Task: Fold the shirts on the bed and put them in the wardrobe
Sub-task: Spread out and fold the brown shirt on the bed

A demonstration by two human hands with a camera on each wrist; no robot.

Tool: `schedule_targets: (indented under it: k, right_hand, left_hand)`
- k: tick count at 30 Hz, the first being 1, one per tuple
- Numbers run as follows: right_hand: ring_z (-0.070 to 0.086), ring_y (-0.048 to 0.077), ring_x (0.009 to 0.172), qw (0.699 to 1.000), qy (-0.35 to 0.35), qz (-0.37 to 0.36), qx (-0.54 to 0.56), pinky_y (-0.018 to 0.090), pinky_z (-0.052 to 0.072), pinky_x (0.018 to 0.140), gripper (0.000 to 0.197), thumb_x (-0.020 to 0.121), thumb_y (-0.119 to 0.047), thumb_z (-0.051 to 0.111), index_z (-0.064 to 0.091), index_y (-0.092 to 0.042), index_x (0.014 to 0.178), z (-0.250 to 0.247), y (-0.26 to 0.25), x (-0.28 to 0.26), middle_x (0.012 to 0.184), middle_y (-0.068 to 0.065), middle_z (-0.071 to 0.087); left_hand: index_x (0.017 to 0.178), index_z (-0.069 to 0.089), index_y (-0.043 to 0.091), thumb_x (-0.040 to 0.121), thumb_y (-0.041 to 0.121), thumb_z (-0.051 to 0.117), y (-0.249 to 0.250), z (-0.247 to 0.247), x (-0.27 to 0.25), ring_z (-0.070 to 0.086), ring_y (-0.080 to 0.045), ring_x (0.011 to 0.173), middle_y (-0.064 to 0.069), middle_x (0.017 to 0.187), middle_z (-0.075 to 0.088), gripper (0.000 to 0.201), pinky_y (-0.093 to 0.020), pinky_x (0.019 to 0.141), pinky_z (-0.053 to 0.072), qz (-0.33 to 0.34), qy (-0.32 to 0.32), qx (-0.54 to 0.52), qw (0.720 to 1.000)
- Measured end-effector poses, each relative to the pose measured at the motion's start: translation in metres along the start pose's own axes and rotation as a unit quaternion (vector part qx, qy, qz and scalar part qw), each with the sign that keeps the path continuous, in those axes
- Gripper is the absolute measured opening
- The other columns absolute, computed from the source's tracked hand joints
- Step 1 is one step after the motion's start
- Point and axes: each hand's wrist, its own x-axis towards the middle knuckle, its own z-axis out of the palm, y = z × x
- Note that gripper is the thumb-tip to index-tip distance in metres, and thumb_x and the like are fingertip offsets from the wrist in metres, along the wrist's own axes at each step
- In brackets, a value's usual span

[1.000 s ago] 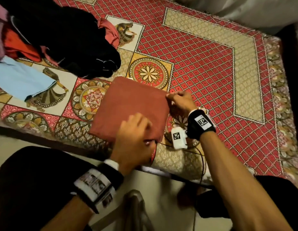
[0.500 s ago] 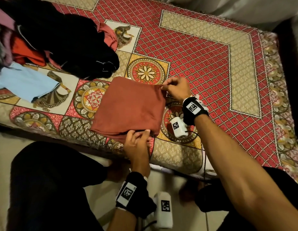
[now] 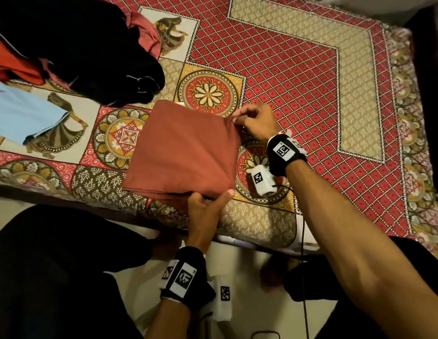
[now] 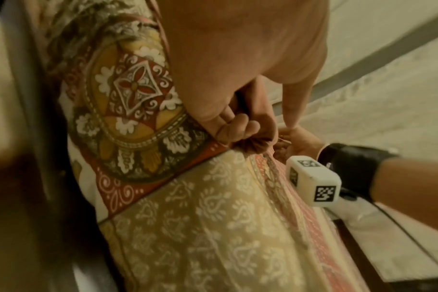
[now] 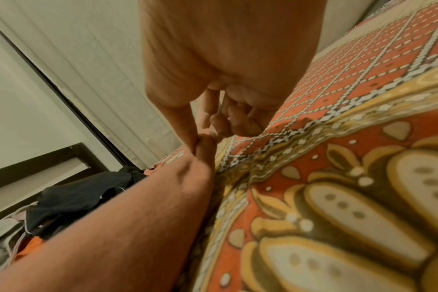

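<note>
A rust-red shirt (image 3: 183,152), folded into a square, lies near the front edge of the bed (image 3: 298,69). My left hand (image 3: 208,204) grips its near right corner, thumb on top and fingers curled under the cloth; the left wrist view shows this left hand (image 4: 240,126) bunching the shirt corner (image 4: 255,144). My right hand (image 3: 249,121) pinches the far right corner between thumb and forefinger. In the right wrist view the right hand (image 5: 203,138) nips the shirt (image 5: 138,207) just above the bedspread.
A heap of unfolded clothes sits at the bed's far left: a black garment (image 3: 90,50), a red one (image 3: 12,62) and a pale blue one (image 3: 24,116). The patterned bedspread to the right lies bare. Floor (image 3: 247,270) shows below the bed's edge.
My left hand slid from pressing flat on the shirt back to its near right corner and took hold. My right hand kept its pinch on the far corner, which moved slightly away.
</note>
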Motion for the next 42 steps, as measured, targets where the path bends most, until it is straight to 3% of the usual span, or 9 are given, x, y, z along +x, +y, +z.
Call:
schedule_targets:
  k: [5, 9, 13, 19, 27, 31, 37, 39, 42]
  right_hand:
    - [0.071, 0.023, 0.062, 0.998, -0.001, 0.046, 0.032, 0.040, 0.062, 0.059, 0.006, 0.087, -0.007, 0.075, 0.078, -0.011, 0.086, 0.001, 0.002, 0.001, 0.077, 0.009, 0.076]
    - [0.054, 0.009, 0.042, 0.994, -0.018, 0.074, 0.081, 0.022, 0.049, 0.044, 0.008, 0.092, -0.004, 0.071, 0.074, -0.010, 0.088, -0.007, -0.002, 0.000, 0.075, 0.014, 0.065]
    - [0.059, 0.013, 0.050, 0.994, -0.024, 0.070, 0.078, 0.025, 0.052, 0.048, 0.011, 0.092, -0.003, 0.071, 0.074, -0.011, 0.085, -0.014, -0.002, 0.002, 0.078, 0.013, 0.070]
    - [0.063, 0.018, 0.058, 0.996, -0.024, 0.068, 0.048, 0.026, 0.054, 0.053, 0.006, 0.089, -0.003, 0.071, 0.075, -0.002, 0.093, -0.018, 0.006, 0.006, 0.084, 0.014, 0.073]
    - [0.067, 0.010, 0.062, 0.993, 0.011, 0.033, -0.114, 0.027, 0.057, 0.064, 0.026, 0.089, -0.003, 0.066, 0.073, -0.024, 0.077, -0.008, 0.018, 0.022, 0.071, -0.006, 0.072]
    - [0.070, 0.009, 0.078, 0.984, 0.063, 0.010, -0.165, 0.028, 0.058, 0.080, 0.028, 0.084, -0.001, 0.056, 0.073, -0.024, 0.081, 0.004, 0.020, 0.011, 0.081, -0.011, 0.074]
    - [0.067, 0.029, 0.090, 0.954, 0.093, -0.053, -0.282, 0.038, 0.055, 0.082, 0.025, 0.090, -0.011, 0.053, 0.071, -0.020, 0.105, 0.018, 0.011, -0.013, 0.100, 0.006, 0.073]
    - [0.064, 0.032, 0.102, 0.928, 0.127, -0.115, -0.332, 0.037, 0.049, 0.086, 0.031, 0.099, -0.022, 0.048, 0.065, -0.013, 0.123, 0.021, 0.001, -0.033, 0.116, 0.013, 0.068]
    - [0.047, 0.030, 0.139, 0.905, 0.086, -0.182, -0.373, 0.047, 0.036, 0.115, 0.055, 0.105, -0.043, 0.033, 0.048, -0.012, 0.147, 0.035, -0.011, -0.069, 0.151, 0.015, 0.050]
  left_hand:
    - [0.067, 0.051, 0.009, 0.066, 0.045, 0.089, -0.002, -0.004, 0.003, 0.051, -0.015, 0.057, -0.004, 0.062, 0.054, 0.052, -0.039, 0.058, 0.047, 0.049, -0.013, 0.138, 0.989]
    - [0.075, 0.056, -0.014, 0.079, 0.015, 0.088, 0.007, 0.002, -0.003, 0.055, -0.016, 0.066, -0.008, 0.069, 0.061, 0.043, -0.031, 0.063, 0.051, 0.051, 0.003, -0.014, 0.999]
    - [0.086, 0.056, -0.021, 0.078, 0.023, 0.086, 0.007, 0.012, -0.012, 0.048, -0.020, 0.055, -0.018, 0.072, 0.062, 0.054, -0.026, 0.053, 0.044, 0.011, 0.009, -0.127, 0.992]
    - [0.071, 0.065, 0.012, 0.078, 0.039, 0.088, -0.008, 0.021, -0.012, 0.065, -0.012, 0.067, 0.001, 0.073, 0.072, 0.036, -0.033, 0.066, 0.052, 0.047, 0.079, 0.087, 0.992]
    - [0.087, 0.073, 0.005, 0.088, 0.042, 0.078, -0.027, 0.028, -0.026, 0.070, -0.018, 0.089, -0.003, 0.092, 0.075, 0.038, -0.033, 0.078, 0.052, 0.003, 0.135, 0.076, 0.988]
    - [0.090, 0.078, 0.013, 0.082, 0.044, 0.084, -0.031, 0.028, -0.028, 0.072, -0.008, 0.085, 0.004, 0.088, 0.078, 0.033, -0.027, 0.073, 0.051, -0.017, 0.155, 0.040, 0.987]
    - [0.056, 0.059, 0.021, 0.084, 0.053, 0.076, -0.017, 0.012, -0.056, 0.056, -0.006, 0.058, 0.010, 0.056, 0.061, 0.046, -0.028, 0.060, 0.039, 0.006, 0.108, 0.156, 0.982]
    - [0.059, 0.059, 0.023, 0.087, 0.061, 0.064, -0.001, -0.007, -0.062, 0.058, -0.007, 0.061, 0.009, 0.059, 0.061, 0.047, -0.030, 0.059, 0.041, 0.059, 0.122, 0.260, 0.956]
    - [0.079, 0.063, 0.020, 0.097, 0.040, 0.052, 0.046, -0.020, -0.031, 0.058, -0.020, 0.074, 0.003, 0.076, 0.063, 0.029, -0.043, 0.069, 0.048, 0.320, 0.140, 0.330, 0.877]
